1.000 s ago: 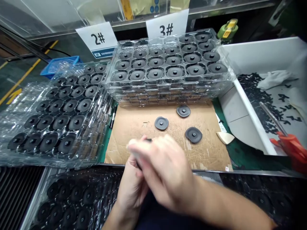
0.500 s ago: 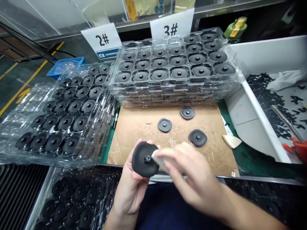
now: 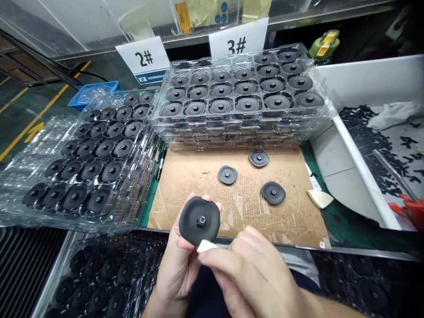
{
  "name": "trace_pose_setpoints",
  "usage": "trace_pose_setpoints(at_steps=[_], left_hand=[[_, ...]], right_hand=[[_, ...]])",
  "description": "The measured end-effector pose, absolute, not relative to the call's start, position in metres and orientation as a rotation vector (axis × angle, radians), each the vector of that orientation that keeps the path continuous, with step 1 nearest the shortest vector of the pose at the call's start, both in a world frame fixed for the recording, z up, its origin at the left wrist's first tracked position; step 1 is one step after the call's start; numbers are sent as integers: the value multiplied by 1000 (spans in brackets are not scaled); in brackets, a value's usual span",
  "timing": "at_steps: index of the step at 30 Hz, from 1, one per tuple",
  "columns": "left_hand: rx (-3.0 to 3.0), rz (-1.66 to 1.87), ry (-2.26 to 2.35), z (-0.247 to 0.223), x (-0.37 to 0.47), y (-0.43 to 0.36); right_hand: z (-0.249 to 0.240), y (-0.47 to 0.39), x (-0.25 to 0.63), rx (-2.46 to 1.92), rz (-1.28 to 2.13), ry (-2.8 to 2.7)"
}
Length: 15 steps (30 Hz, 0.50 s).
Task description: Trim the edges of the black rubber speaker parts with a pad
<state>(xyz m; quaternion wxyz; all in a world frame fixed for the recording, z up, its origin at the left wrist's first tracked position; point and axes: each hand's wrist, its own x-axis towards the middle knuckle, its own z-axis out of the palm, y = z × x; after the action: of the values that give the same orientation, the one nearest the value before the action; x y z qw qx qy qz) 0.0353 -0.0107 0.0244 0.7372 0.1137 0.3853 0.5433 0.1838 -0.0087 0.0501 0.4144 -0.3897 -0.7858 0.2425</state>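
A black, rounded disc-shaped part (image 3: 190, 221) with a raised hub faces up in my left hand (image 3: 180, 260), whose fingers grip it from behind and below. Pinched in my right hand (image 3: 255, 269) is a cream-coloured wedge sponge (image 3: 206, 245), its tip at the disc's lower rim; most of the sponge is hidden by the fingers. Three similar discs lie apart on the cardboard sheet (image 3: 185, 181): one disc (image 3: 227, 175) left of centre, another disc (image 3: 259, 158) farther back, and a third disc (image 3: 273, 193) to the right.
Clear plastic trays (image 3: 241, 119) of black discs are stacked behind the cardboard, and more trays (image 3: 122, 176) stand on the left. At right are a white bin (image 3: 361, 172) of small black pieces, a red-handled tool (image 3: 410, 207) and another cream wedge (image 3: 319, 198).
My right hand has moved down and slightly left, carrying the wedge sponge from beside the hub to the disc's lower rim. My left hand holds the disc in nearly the same place.
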Motion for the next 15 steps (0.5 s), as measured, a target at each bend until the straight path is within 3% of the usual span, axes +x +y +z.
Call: trace_pose_setpoints(at_steps=[4,10,15], left_hand=[[296,1249,815,25,36,-10],[313,1213,805,27,35,-11],[264,1214,856,24,33,-13]], right_hand=[[52,-5,186,-1122,763,-1904],[53,-6,186,-1007,693,-1952],[39,2,202,-1283,859,-1735]])
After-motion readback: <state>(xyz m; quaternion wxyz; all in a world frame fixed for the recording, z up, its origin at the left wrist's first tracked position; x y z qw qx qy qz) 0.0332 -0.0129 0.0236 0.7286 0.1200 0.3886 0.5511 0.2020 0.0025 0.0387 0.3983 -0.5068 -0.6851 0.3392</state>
